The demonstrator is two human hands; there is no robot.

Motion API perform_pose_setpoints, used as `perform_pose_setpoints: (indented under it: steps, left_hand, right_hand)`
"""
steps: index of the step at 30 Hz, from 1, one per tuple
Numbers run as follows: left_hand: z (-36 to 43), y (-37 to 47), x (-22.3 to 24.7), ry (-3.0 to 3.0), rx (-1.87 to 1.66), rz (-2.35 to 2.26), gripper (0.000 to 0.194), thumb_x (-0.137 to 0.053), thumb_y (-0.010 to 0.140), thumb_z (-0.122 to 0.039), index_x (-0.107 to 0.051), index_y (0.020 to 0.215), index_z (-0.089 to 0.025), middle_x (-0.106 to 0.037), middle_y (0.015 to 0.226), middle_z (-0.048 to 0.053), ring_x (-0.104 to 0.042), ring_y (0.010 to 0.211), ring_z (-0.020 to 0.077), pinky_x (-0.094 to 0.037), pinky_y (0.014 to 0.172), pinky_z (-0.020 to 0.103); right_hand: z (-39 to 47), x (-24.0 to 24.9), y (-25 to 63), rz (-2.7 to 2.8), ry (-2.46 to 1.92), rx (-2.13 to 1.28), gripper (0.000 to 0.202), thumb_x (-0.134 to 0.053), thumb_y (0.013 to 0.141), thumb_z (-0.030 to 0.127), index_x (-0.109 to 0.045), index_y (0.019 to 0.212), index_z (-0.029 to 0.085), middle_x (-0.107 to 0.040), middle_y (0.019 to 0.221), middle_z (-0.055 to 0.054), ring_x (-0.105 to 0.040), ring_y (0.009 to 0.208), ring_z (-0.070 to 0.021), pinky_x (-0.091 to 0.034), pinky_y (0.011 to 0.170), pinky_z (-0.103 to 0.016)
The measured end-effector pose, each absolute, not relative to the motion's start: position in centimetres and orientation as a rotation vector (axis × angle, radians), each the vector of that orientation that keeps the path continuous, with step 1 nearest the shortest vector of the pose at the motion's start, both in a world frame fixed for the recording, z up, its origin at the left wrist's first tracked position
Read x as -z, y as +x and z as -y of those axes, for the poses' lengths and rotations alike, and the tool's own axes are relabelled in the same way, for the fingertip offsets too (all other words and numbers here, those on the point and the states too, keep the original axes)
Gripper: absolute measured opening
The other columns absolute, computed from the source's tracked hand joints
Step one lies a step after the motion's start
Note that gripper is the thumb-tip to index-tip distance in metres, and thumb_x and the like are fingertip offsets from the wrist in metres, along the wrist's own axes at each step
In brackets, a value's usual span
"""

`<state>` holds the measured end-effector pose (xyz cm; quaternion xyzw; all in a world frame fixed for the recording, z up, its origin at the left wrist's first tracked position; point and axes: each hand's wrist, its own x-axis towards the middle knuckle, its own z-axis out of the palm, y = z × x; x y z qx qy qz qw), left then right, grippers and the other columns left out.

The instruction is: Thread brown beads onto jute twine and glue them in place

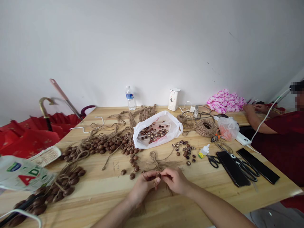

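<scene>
At the near middle of the table, my left hand (145,185) and my right hand (174,180) meet, fingertips pinched round a small brown nut shell (158,175). A looped bundle of brown twine (156,162) lies just beyond my fingers, with strands hanging below them. Behind it sits a white plastic bag (175,122), open, with shell pieces inside. Loose half shells (185,148) are scattered to its right. Strings of whole brown nuts (102,146) stretch to the left.
Glue bottle (203,151), scissors (247,167), phone (232,167) and twine coil (206,127) lie right. A water bottle (130,98) and white box (174,99) stand at the wall. Another person's arm (258,118) rests far right; red umbrellas (30,139) are left.
</scene>
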<state>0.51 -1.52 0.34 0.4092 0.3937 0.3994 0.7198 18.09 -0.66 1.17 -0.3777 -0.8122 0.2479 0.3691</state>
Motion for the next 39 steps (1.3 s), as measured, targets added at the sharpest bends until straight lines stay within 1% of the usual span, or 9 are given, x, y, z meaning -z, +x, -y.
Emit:
perform_pose_setpoints:
  steps: [5, 16, 22, 25, 27, 29, 31, 34, 39]
  left_hand:
    - [1.5, 0.5, -0.5, 0.909, -0.867, -0.883, 0.029, -0.076, 0.061, -0.035, -0.074, 0.083, -0.015, -0.055, 0.054, -0.002, -0.039, 0.052, 0.0090, -0.029, 0.056, 0.023]
    - [1.5, 0.5, -0.5, 0.916, -0.877, -0.855, 0.031, -0.075, 0.064, -0.036, -0.074, 0.086, -0.014, -0.052, 0.052, -0.002, -0.038, 0.052, 0.0094, -0.027, 0.054, 0.023]
    - [1.4, 0.6, 0.2, 0.900, -0.875, -0.864, 0.035, -0.076, 0.062, -0.038, -0.074, 0.087, -0.014, -0.056, 0.056, -0.001, -0.039, 0.051, 0.0088, -0.029, 0.054, 0.023]
    - [1.4, 0.6, 0.6, 0.847, -0.875, -0.906, 0.039, -0.077, 0.059, -0.040, -0.073, 0.087, -0.013, -0.056, 0.055, -0.002, -0.041, 0.050, 0.0086, -0.029, 0.054, 0.023]
    - [1.5, 0.6, 0.6, 0.823, -0.886, -0.904, 0.039, -0.078, 0.059, -0.039, -0.072, 0.087, -0.014, -0.055, 0.054, -0.002, -0.041, 0.049, 0.0081, -0.029, 0.054, 0.023]
    - [1.6, 0.6, 0.5, 0.813, -0.887, -0.897, 0.039, -0.078, 0.059, -0.038, -0.072, 0.088, -0.013, -0.054, 0.053, -0.003, -0.041, 0.049, 0.0079, -0.030, 0.054, 0.023]
    - [1.6, 0.6, 0.3, 0.799, -0.882, -0.905, 0.039, -0.078, 0.059, -0.037, -0.072, 0.089, -0.013, -0.055, 0.055, -0.003, -0.041, 0.050, 0.0074, -0.031, 0.054, 0.022]
    - [1.7, 0.6, 0.2, 0.779, -0.876, -0.918, 0.038, -0.079, 0.059, -0.037, -0.072, 0.088, -0.013, -0.057, 0.058, -0.002, -0.042, 0.050, 0.0071, -0.031, 0.054, 0.022]
    - [1.7, 0.7, -0.1, 0.770, -0.888, -0.900, 0.038, -0.080, 0.057, -0.036, -0.072, 0.086, -0.013, -0.055, 0.054, -0.003, -0.041, 0.049, 0.0074, -0.031, 0.052, 0.022]
  right_hand:
    - [0.7, -1.3, 18.1, 2.106, -0.989, -0.617, 0.014, -0.051, 0.081, 0.015, -0.065, 0.083, 0.018, -0.070, 0.073, -0.006, -0.063, 0.065, -0.0158, -0.045, 0.059, -0.024]
    - [0.8, -1.3, 18.0, 2.098, -0.994, -0.592, 0.014, -0.051, 0.081, 0.016, -0.065, 0.083, 0.017, -0.070, 0.073, -0.005, -0.064, 0.066, -0.0153, -0.045, 0.060, -0.023]
    - [0.6, -2.2, 18.4, 2.098, -0.987, -0.664, 0.012, -0.055, 0.079, 0.021, -0.066, 0.080, 0.018, -0.066, 0.066, -0.003, -0.058, 0.060, -0.0137, -0.044, 0.058, -0.024]
    - [-0.9, -3.5, 19.9, 1.743, -0.990, -0.974, 0.013, -0.057, 0.079, 0.025, -0.066, 0.085, 0.017, -0.066, 0.073, -0.004, -0.058, 0.061, -0.0140, -0.046, 0.059, -0.026]
    - [-2.6, -4.2, 21.5, 1.265, -0.872, -1.219, 0.017, -0.055, 0.080, 0.026, -0.063, 0.093, 0.018, -0.066, 0.086, -0.006, -0.061, 0.072, -0.0159, -0.050, 0.070, -0.031]
    - [-4.2, -4.6, 23.2, 0.809, -0.709, -1.333, 0.027, -0.053, 0.077, 0.023, -0.060, 0.103, 0.019, -0.063, 0.105, -0.009, -0.059, 0.096, -0.0206, -0.047, 0.088, -0.039]
    - [-5.2, -4.6, 24.4, 0.520, -0.675, -1.410, 0.026, -0.053, 0.072, 0.019, -0.061, 0.097, 0.016, -0.062, 0.107, -0.011, -0.057, 0.103, -0.0212, -0.044, 0.095, -0.040]
    - [-5.1, -4.2, 24.5, 0.389, -0.679, -1.523, 0.025, -0.051, 0.072, 0.017, -0.062, 0.095, 0.015, -0.063, 0.105, -0.011, -0.058, 0.102, -0.0212, -0.044, 0.097, -0.040]
    - [-3.1, -4.1, 22.1, 0.435, -0.604, -1.666, 0.026, -0.050, 0.077, 0.022, -0.063, 0.098, 0.013, -0.065, 0.103, -0.011, -0.061, 0.099, -0.0216, -0.044, 0.093, -0.039]
